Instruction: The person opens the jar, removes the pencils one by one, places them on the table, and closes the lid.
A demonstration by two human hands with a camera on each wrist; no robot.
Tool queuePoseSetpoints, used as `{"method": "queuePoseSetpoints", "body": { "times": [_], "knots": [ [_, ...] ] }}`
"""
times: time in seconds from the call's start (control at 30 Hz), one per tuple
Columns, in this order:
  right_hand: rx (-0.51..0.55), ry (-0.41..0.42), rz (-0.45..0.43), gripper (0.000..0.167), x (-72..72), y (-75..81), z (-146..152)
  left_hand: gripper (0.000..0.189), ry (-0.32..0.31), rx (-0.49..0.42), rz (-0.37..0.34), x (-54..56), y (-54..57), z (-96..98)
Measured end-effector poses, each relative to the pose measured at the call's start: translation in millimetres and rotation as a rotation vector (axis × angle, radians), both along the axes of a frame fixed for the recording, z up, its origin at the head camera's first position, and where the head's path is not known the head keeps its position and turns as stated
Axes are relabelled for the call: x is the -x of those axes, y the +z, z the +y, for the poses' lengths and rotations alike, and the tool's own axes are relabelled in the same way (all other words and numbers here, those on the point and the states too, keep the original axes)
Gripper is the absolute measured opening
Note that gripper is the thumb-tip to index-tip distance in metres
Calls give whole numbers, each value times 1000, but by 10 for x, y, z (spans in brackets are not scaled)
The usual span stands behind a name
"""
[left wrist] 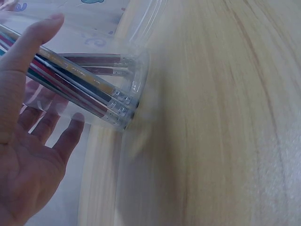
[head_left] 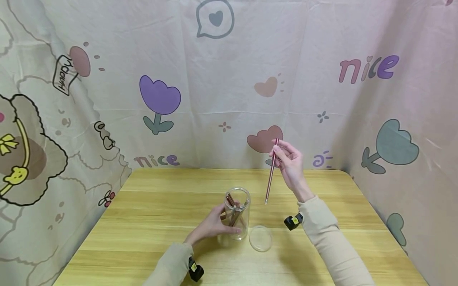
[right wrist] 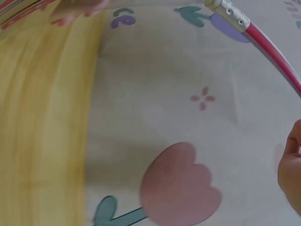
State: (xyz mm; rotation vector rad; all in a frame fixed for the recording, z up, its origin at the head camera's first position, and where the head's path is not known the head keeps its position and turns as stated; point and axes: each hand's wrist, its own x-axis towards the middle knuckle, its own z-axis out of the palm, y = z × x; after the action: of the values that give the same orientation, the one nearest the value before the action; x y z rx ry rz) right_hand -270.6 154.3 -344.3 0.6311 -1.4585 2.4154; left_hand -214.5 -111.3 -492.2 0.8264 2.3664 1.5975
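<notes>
My left hand grips a clear cylindrical jar standing on the table, thumb on the near side and fingers round the far side. Inside lean several pencils, their metal-banded eraser ends at the jar's bottom in the left wrist view. Up and to the right of the jar, my right hand pinches a red striped pencil near its upper end. That pencil hangs almost upright in the air, its eraser end down. A round clear lid lies flat on the table just right of the jar.
The wooden table has its far edge against a printed cloth, which also hangs along both sides. Small black cameras are strapped at both wrists.
</notes>
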Motion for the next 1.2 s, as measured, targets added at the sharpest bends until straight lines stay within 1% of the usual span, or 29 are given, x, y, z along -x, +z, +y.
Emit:
{"method": "queuePoseSetpoints", "body": {
  "times": [0.13,0.23,0.33,0.43,0.47,0.57,0.6,0.67,0.7,0.8,0.83,0.93,1.03,1.2],
  "knots": [
    [-59,19,-54,22,16,-157,78,78,4,-3,-15,-2,-1,4],
    [-102,18,-90,22,33,-330,148,79,8,-2,-27,-6,0,7],
    [-148,7,-124,17,46,-551,220,79,9,-8,-33,-11,4,7],
    [-200,3,-140,16,61,-800,295,79,6,-11,-29,-12,4,6],
    [-196,29,-118,19,102,-924,340,79,7,-12,-27,-11,2,6],
    [-226,46,-112,23,111,-1156,419,78,10,-7,-19,-9,-1,5],
    [-215,73,-95,25,140,-1251,459,78,12,-7,-17,-8,0,4],
    [-235,72,-118,23,132,-1355,497,78,13,-5,-15,-7,1,4],
    [-266,43,-163,20,90,-1357,493,78,12,-3,-13,-5,1,3],
    [-314,11,-274,15,61,-1444,528,79,10,0,-11,-3,1,8],
    [-343,-20,-335,12,21,-1433,516,79,10,3,-9,-2,1,10],
    [-381,-39,-435,11,4,-1493,538,79,12,6,-1,-2,6,17],
    [-412,-46,-489,16,1,-1553,561,78,11,6,0,-4,10,23],
    [-457,-38,-525,37,18,-1633,590,76,12,0,-7,-6,7,23]
  ]
}}
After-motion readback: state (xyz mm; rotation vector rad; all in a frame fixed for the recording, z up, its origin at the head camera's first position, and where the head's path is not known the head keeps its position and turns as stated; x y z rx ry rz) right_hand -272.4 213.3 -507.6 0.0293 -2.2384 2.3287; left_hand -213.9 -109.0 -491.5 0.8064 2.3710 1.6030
